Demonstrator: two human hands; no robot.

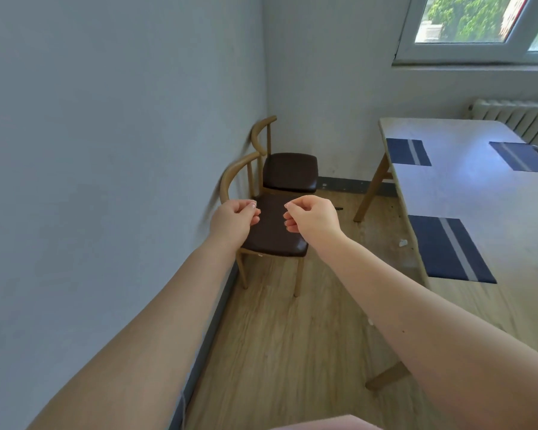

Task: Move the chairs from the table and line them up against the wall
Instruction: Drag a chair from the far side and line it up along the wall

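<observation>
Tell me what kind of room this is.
Probably a home dining room: a wooden table set with blue placemats, matching cushioned chairs against the wall, and a radiator under the window.

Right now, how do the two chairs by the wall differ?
The near chair stands closer to the person, partly hidden behind the hands; the far chair sits in the corner, its seat in full view. The near chair shows its legs; the far chair's are hidden. Both have curved wooden backs against the wall and dark brown cushions.
</observation>
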